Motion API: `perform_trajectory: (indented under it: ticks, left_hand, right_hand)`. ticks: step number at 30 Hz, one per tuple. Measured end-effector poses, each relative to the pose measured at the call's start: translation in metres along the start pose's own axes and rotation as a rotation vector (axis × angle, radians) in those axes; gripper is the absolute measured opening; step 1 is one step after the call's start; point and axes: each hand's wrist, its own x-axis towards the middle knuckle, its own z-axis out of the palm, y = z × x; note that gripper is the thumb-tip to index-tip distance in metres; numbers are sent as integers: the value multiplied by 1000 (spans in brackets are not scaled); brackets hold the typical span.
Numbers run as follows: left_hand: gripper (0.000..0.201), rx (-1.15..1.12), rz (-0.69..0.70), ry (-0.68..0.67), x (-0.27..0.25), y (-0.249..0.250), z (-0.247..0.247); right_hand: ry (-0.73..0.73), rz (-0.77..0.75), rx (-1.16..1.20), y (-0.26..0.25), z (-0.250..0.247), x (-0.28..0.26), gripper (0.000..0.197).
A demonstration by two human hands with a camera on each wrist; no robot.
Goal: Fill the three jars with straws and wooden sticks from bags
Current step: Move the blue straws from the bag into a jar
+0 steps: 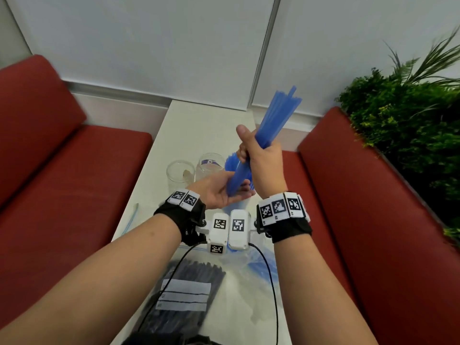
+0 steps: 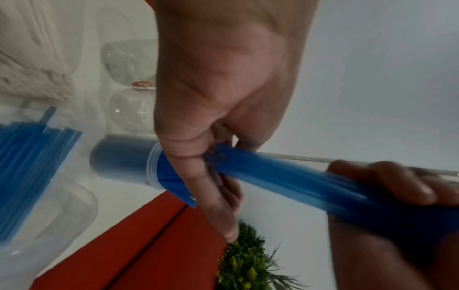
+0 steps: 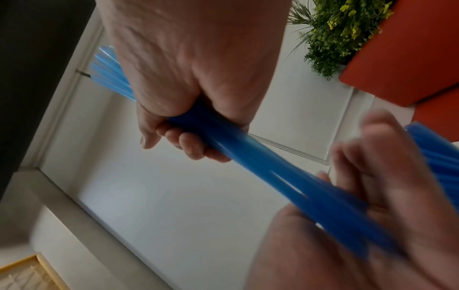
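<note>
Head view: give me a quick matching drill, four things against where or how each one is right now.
Things:
1. straw bundle
2. left hand
3. left jar
4. black-straw bag

States:
A. lying on the near table end
B. gripped in the right hand
C. open, palm up under the bundle's lower end
D. standing, no straws inside

Pairs: 1-B, 2-C, 3-D, 4-A

This looks like a café or restaurant booth: two red padded benches (image 1: 74, 155) face each other across a narrow white table (image 1: 194, 125), with pale wall panels (image 1: 149, 41) behind and leafy green plants (image 1: 403, 113) alongside.
</note>
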Motion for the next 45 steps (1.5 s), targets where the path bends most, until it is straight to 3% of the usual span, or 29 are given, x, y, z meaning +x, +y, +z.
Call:
perform_trajectory:
  ticks: [3, 7, 12, 18, 21, 24, 31, 34, 36, 38, 42, 45]
  left_hand:
    - [26, -53, -9, 20, 5, -6, -4]
    - [15, -85, -47, -78, 13, -7, -8]
    - [27, 34, -28, 100, 33, -14, -42]
    - [21, 117, 0, 230, 52, -21, -80]
    - [16, 52, 60, 286, 64, -26, -81]
    - [24, 116, 74, 374, 77, -32, -83]
    - [16, 746, -60, 395, 109, -40, -87]
    - [13, 1277, -46, 318, 125, -47, -92]
    - [23, 1564, -4, 276, 132, -53, -96]
    - [32, 1712, 6, 192, 139, -59, -101]
    - [65, 2062, -93, 27, 146, -73, -110]
    - [90, 2320, -127, 14, 149, -81, -113]
  right_hand:
    - [-12, -18, -17, 0, -2, 4, 38]
    - [0, 60, -70, 23, -8, -4, 38]
    - [-163, 178, -176, 45, -34, -1, 27]
    - [-363, 392, -412, 34, -71, 27, 9]
    - [-306, 411, -443, 35, -76, 42, 15]
    - [-239, 416, -540, 37, -82, 60, 13]
    - [-235, 335, -797, 52, -88, 94, 4]
    - [-280, 352, -907, 76, -81, 93, 13]
    - [-284, 371, -943, 94, -76, 88, 19]
    - [-243, 358, -947, 108, -72, 84, 14]
    - [-211, 331, -974, 121, -71, 87, 22]
    - [-110, 83, -991, 117, -70, 89, 22]
